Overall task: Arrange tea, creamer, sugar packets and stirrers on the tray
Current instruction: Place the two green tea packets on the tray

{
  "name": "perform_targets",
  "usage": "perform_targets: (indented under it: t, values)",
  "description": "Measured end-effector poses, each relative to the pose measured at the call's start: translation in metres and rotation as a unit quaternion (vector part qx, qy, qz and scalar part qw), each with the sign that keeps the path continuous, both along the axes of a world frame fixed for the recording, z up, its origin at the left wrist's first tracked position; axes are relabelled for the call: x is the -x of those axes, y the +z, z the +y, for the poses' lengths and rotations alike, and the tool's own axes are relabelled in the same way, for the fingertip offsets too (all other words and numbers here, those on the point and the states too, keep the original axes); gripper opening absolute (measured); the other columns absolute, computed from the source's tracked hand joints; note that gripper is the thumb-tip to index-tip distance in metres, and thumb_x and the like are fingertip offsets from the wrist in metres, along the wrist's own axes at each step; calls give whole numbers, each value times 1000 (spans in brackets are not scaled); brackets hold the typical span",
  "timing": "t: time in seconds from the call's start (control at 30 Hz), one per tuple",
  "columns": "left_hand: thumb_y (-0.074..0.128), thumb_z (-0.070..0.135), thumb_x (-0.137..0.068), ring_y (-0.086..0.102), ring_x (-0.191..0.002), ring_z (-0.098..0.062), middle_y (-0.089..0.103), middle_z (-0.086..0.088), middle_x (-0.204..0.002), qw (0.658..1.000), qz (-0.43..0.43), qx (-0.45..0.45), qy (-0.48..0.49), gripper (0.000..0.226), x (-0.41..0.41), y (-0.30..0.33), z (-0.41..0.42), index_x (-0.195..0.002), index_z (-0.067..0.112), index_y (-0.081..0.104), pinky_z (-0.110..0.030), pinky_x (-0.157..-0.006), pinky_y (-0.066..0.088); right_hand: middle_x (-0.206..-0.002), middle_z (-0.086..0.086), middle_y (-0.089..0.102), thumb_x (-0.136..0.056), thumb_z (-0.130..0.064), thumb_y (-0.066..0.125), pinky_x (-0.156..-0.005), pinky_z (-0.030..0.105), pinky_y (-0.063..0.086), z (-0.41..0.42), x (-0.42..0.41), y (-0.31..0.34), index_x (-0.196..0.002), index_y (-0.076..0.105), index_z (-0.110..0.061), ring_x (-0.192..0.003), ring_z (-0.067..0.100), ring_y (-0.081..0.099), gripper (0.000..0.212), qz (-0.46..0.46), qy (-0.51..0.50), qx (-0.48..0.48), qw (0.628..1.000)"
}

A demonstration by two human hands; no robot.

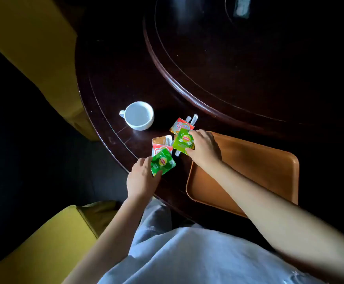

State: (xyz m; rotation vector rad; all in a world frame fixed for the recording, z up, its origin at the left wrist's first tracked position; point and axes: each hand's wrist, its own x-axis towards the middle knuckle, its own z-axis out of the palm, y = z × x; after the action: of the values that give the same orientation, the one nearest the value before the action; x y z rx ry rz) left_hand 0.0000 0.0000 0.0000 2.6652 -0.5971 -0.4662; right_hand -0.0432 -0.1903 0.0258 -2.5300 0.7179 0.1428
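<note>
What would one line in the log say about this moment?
left hand: holds green tea packet | right hand: holds second tea packet | tray: bare | creamer packets, cup: on table

We see a dark, glossy round wooden table [126, 68] with a raised centre disc [238, 58], yellow chairs [34, 48] beside it, over a dim floor [13, 150].

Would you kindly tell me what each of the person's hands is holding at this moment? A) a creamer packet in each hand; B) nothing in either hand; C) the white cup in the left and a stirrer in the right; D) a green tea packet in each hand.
D: the left hand grips one green tea packet and the right hand grips another green tea packet, both beside the tray.
</note>
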Motion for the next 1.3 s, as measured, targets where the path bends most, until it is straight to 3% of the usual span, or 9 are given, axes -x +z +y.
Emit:
perform_targets:
  t: [0.3,0.5,0.67,0.83,0.9,1.07,1.17,1.23,1.3]
  values:
    - [69,38,-75,51,-94,-33,55,-13,-106,997,-60,-31,-33,44,-16,-10,1,-109,12,59,-41,-69,50,-129,10,51,-81,-34,66,-96,42,39,-1,-28,-26,-130,40,-17,-120,28,44,58,58,26,102,993]
    - [71,35,-73,51,-92,-34,63,-12,-99,998,-43,-34,-35,39,-20,-12,6,-101,10,59,-43,-77,45,-124,11,48,-76,-32,73,-96,44,38,-1,-27,-31,-132,38,-16,-118,29,43,68,39,0,96,995]
    - [69,19,-76,56,-84,-27,67,-7,-89,999,4,33,28,18,-25,-3,8,-91,12,62,-37,-70,46,-113,15,53,-76,-2,68,-93,42,46,-5,-21,-29,-120,53,-11,-110,30,50,48,-81,-27,29,996]
    - [65,13,-78,57,-66,-9,66,5,-75,970,89,149,168,8,-23,9,5,-76,21,65,-22,-59,41,-102,9,63,-77,12,56,-74,14,46,-25,-15,-16,-101,64,-7,-86,11,59,32,-141,-129,-202,961]
    - [66,16,-78,58,-63,-13,66,4,-70,940,150,203,229,12,-21,12,-4,-70,24,64,-26,-59,45,-90,2,63,-75,15,54,-64,4,43,-38,-5,-6,-99,66,-1,-75,2,56,32,-163,-177,-262,935]
    - [65,9,-77,64,-59,-16,68,-2,-67,924,223,235,202,19,2,11,-45,-66,24,63,-31,-62,52,-91,13,64,-79,13,55,-50,1,41,-74,46,4,-102,64,0,-71,8,56,28,-84,-179,-312,929]
    - [64,11,-77,68,-64,-10,72,-2,-72,939,247,194,142,9,20,3,-69,-77,20,65,-29,-69,53,-98,22,67,-80,12,54,-64,16,47,-85,73,-2,-102,65,-2,-81,21,61,28,-27,-168,-293,941]
    - [63,14,-78,64,-58,4,71,5,-69,949,249,164,99,8,30,0,-80,-80,21,63,-21,-63,52,-101,19,68,-80,8,55,-74,32,50,-87,86,-8,-101,66,-8,-88,27,63,29,-1,-162,-264,951]
    - [62,17,-81,64,-56,5,73,1,-76,952,252,158,78,5,37,1,-84,-83,21,60,-20,-59,51,-107,14,66,-79,1,59,-85,38,49,-87,96,-13,-106,65,-14,-98,29,60,31,16,-165,-191,968]
